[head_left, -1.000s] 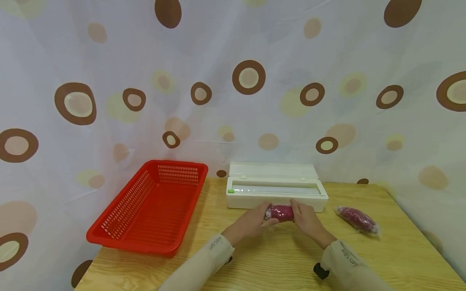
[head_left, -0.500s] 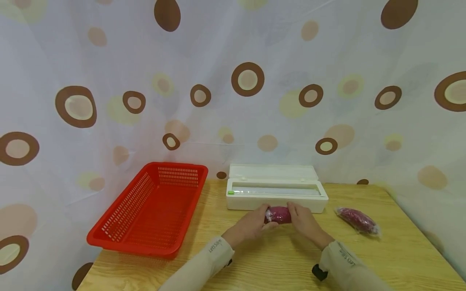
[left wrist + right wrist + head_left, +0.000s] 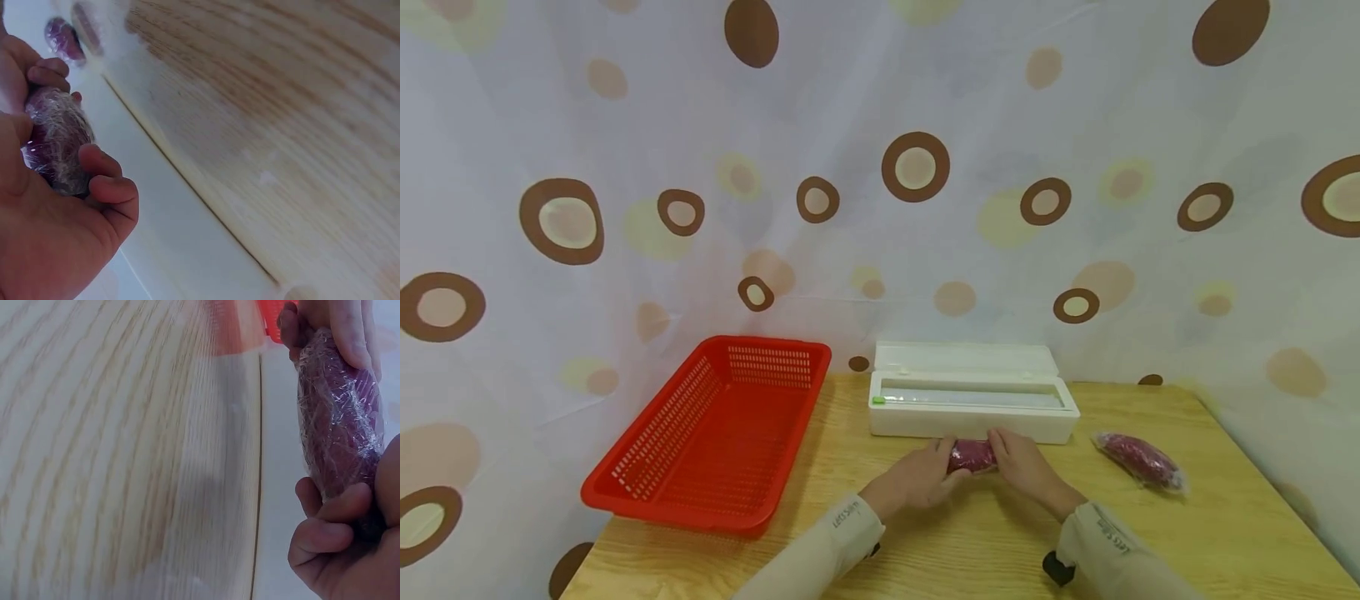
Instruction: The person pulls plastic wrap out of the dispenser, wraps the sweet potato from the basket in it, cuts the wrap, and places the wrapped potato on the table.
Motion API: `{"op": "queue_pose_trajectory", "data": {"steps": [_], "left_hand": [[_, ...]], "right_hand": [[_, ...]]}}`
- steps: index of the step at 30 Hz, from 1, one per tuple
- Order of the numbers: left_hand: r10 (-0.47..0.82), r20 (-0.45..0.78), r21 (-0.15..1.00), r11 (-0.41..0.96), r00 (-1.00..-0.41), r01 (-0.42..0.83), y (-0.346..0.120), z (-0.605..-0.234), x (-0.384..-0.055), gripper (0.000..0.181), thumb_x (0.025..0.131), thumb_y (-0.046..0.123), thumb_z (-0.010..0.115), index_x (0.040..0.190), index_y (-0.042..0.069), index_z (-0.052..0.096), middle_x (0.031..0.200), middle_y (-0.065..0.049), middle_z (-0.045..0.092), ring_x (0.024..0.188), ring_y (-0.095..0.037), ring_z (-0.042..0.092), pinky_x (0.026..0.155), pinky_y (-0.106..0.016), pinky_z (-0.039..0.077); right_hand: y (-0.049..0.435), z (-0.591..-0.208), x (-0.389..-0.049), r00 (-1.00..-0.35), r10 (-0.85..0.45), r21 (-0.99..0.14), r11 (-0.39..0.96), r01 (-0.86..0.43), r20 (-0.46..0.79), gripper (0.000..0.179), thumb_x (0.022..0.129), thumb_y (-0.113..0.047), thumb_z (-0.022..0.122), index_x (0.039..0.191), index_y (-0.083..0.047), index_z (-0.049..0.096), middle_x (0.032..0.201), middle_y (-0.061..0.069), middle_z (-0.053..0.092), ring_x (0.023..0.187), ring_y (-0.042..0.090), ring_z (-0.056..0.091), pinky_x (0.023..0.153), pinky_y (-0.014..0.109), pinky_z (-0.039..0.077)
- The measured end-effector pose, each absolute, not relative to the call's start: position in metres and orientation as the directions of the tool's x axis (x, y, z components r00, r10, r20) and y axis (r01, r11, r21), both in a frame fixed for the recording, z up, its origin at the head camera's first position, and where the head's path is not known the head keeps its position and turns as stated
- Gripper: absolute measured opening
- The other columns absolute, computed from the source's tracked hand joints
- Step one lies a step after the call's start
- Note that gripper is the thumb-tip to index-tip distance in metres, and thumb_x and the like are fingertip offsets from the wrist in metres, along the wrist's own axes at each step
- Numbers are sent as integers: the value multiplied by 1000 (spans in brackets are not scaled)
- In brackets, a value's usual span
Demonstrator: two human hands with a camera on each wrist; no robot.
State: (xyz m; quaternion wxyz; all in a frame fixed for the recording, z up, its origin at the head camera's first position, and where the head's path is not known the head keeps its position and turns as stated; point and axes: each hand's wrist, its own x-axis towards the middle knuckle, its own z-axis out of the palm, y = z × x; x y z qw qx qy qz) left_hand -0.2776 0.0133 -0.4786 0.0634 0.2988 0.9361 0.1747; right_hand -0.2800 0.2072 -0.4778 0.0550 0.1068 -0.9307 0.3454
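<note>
Between both hands is a purple sweet potato (image 3: 972, 457), wrapped in crinkled cling film. My left hand (image 3: 919, 475) grips its left end, fingers curled round it. At its other end, my right hand (image 3: 1026, 469) holds it with curled fingers, as the right wrist view shows close up. Both ends of the sweet potato are partly hidden by the hands. Just behind it stands a white cling film dispenser (image 3: 973, 423) with its lid raised and a roll inside. A second wrapped sweet potato (image 3: 1141, 461) lies on the table to the right of my right hand.
A red plastic basket (image 3: 700, 518) with slotted sides stands at the left of the wooden table (image 3: 970, 550), its front left corner over the table's edge. Behind the table hangs a patterned curtain (image 3: 850, 125).
Both hands have drawn the wrapped sweet potato slightly back toward me, away from the dispenser. The grip has stayed on both ends. The basket and the second sweet potato have not moved.
</note>
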Motion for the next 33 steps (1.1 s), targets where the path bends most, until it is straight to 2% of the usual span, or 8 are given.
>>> {"op": "queue_pose_trajectory", "data": {"steps": [6,13,21,25,28,33], "left_hand": [[588,-5,373,752,-809,544,13,-480,-284,60,98,54,33,136,8,38,116,-7,58,100,-15,59,84,-28,48],[594,-32,389,748,-804,537,12,-482,-287,61,96,54,38,140,11,37,128,-6,55,116,-16,53,95,-31,43],[588,-54,415,749,-807,517,1,-484,-291,60,97,52,39,142,12,36,137,-6,49,123,-18,48,100,-32,39],[544,-85,445,771,-835,456,-8,-481,-293,60,97,52,39,144,14,36,139,-6,47,122,-19,49,100,-34,39],[529,-98,444,782,-843,438,-15,-479,-293,56,98,50,40,141,15,41,132,-5,52,114,-17,54,95,-35,43],[533,-97,436,782,-841,445,-23,-477,-295,51,99,47,41,137,14,46,123,-5,57,105,-15,57,89,-34,47]], "right_hand": [[209,-478,-282,-979,-158,-639,742,-206,132,35,104,-19,34,76,-8,52,63,1,43,61,15,43,57,31,38],[212,-483,-282,-971,-199,-622,746,-239,134,35,104,-18,35,81,-7,58,67,-1,49,66,15,45,60,31,39],[218,-487,-284,-963,-205,-566,779,-270,177,33,103,-17,36,82,-7,59,68,-1,52,67,15,47,63,34,41],[222,-489,-284,-963,-206,-557,786,-267,171,33,104,-17,36,81,-8,58,66,-1,48,65,14,46,63,34,41],[224,-493,-285,-962,-225,-547,792,-272,153,31,103,-17,37,83,-7,58,67,-1,48,65,14,46,63,34,42],[223,-497,-285,-960,-243,-497,821,-280,139,26,102,-17,42,97,-4,63,81,0,60,78,17,57,73,39,48]]}}
